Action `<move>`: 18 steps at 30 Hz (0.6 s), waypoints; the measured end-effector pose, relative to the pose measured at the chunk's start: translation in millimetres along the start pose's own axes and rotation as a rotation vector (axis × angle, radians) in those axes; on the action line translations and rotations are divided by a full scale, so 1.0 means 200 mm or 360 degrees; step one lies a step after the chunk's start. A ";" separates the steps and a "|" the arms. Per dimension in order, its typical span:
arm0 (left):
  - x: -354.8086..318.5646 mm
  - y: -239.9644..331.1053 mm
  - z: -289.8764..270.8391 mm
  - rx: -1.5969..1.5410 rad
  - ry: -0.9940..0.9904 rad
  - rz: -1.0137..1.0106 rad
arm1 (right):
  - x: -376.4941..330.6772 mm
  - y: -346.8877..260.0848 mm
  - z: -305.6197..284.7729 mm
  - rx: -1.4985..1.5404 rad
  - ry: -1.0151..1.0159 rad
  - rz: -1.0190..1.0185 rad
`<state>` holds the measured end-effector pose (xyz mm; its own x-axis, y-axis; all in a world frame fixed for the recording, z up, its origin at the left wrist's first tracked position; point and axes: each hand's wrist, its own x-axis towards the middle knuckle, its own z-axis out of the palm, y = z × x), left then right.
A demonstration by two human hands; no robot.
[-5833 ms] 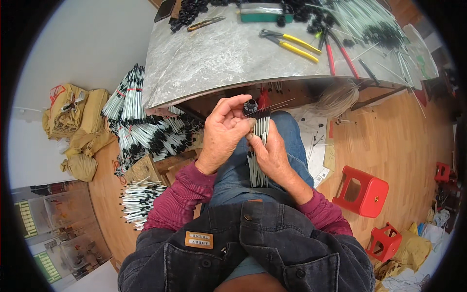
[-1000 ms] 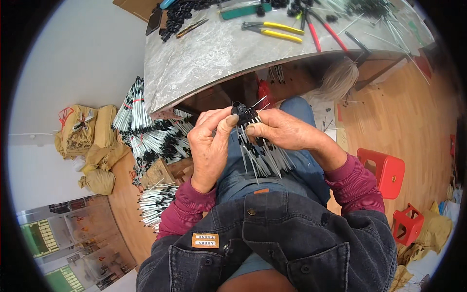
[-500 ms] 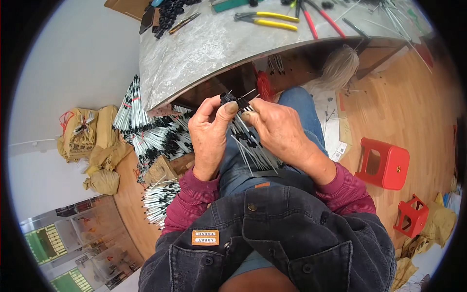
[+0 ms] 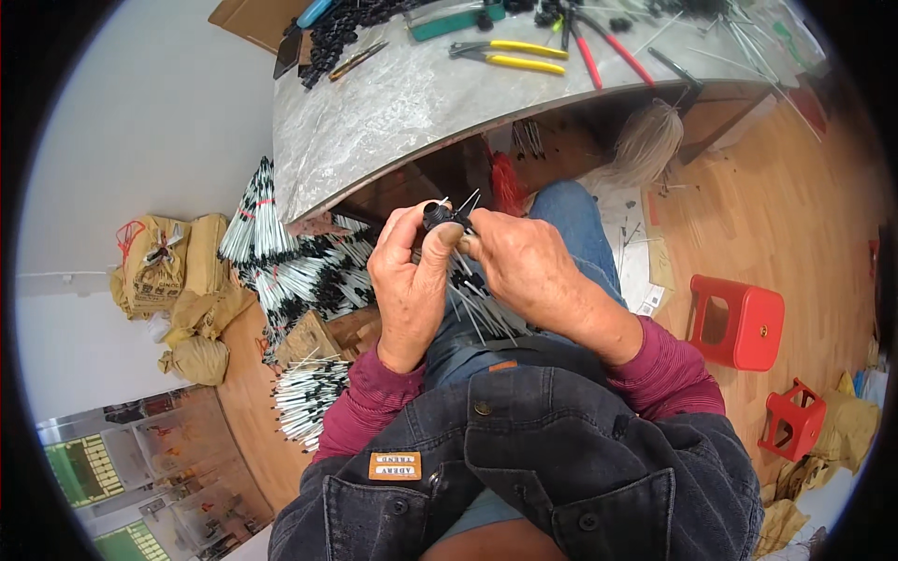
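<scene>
Between thumb and fingers, my left hand (image 4: 408,285) pinches a small black ribbed, ring-shaped part (image 4: 435,215), its round opening turned upward. Up against it, my right hand (image 4: 538,271) is closed on thin rods with black ends (image 4: 470,201); the fingertips hide most of the join. The hands nearly touch, above my lap and just in front of the table edge. Under them, a bunch of thin white rods (image 4: 486,313) with black ends lies across my lap.
The grey table (image 4: 374,122) carries yellow-handled pliers (image 4: 528,67), red-handled pliers (image 4: 613,51) and a pile of black parts (image 4: 337,42). Bundled white rods (image 4: 299,280) are heaped on the left. A red stool (image 4: 753,327) stands right; tan sacks (image 4: 159,262) lie far left.
Both hands have dropped slightly in the picture, as has the table edge. The right fingers have closed in nearer the black part, covering more of the rods' black ends.
</scene>
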<state>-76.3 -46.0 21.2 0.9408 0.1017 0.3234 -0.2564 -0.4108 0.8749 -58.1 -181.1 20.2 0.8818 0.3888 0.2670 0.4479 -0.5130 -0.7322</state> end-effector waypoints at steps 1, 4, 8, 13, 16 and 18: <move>0.00 0.01 0.00 0.0052 -0.0013 0.0051 | 0.00 0.00 -0.01 -0.0018 -0.0026 -0.0039; -0.02 0.03 0.02 0.0026 -0.0002 0.0030 | -0.01 0.00 -0.01 -0.0035 -0.0055 -0.0096; -0.03 0.05 0.02 -0.0203 0.0035 -0.0163 | -0.01 -0.02 -0.03 -0.0013 -0.0069 -0.0149; 0.01 0.11 0.00 -0.0382 -0.0015 -0.0217 | 0.01 -0.02 -0.12 0.0352 -0.0226 -0.0123; 0.02 0.13 -0.02 -0.0360 -0.0047 -0.0165 | 0.02 -0.01 -0.13 0.0512 -0.0260 -0.0104; 0.02 0.14 -0.02 -0.0290 -0.0063 -0.0105 | 0.02 -0.02 -0.12 0.0492 -0.0201 -0.0136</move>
<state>-80.9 -52.8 49.1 0.9639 0.0858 0.2520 -0.2264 -0.2335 0.9456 -51.8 -196.0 39.0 0.8091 0.5218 0.2703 0.4366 -0.2259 -0.8708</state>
